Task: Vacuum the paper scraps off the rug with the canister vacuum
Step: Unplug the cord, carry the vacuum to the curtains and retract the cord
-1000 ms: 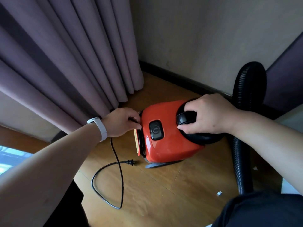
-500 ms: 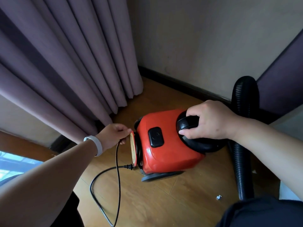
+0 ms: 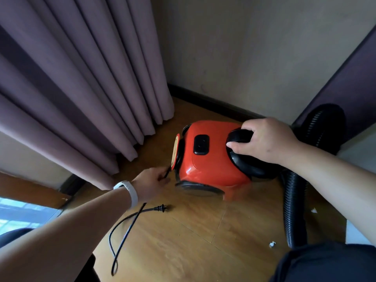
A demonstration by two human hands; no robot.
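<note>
On the wooden floor (image 3: 183,241) in a far corner, the right hand (image 3: 266,142) grips the black carry handle (image 3: 240,137) of the canister vacuum (image 3: 207,163), likely bracing it. The left hand (image 3: 150,183) pinches the black power cord (image 3: 126,226) at the vacuum's left end, apparently to draw it out; the plug (image 3: 161,208) lies loose on the floor nearby. The vacuum is glossy red with a black button (image 3: 201,144) on top, a purple curtain (image 3: 91,88) to its left and its black ribbed hose (image 3: 295,210) to its right.
</note>
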